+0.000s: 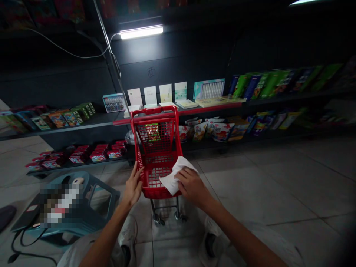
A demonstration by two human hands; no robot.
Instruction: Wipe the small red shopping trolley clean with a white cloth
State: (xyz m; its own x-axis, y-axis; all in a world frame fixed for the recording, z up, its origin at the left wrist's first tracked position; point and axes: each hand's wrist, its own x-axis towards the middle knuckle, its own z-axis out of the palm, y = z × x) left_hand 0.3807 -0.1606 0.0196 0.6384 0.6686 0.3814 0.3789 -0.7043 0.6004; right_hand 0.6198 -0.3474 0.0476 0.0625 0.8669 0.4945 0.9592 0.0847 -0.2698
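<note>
A small red shopping cart [160, 192] stands between my feet, its handle toward the shelves and its plastic basket facing me. My left hand [134, 187] grips the basket's left side, fingers over the wall. In my right hand [190, 183] is a white cloth [183, 163], bunched under the fingers and draped over the basket's near right corner. It could be a paper wipe; the material is not clear. Part of the basket's right wall is hidden behind the cloth and hand.
A grey-blue plastic stool [86, 181] stands at my left, with a black device, cables and a blurred-out item on it. Ahead runs a dark shelf [94, 119] with boxes, notebooks and snack bags. A lit tube lamp [141, 32] hangs above. Tiled floor [250, 178] extends to the right.
</note>
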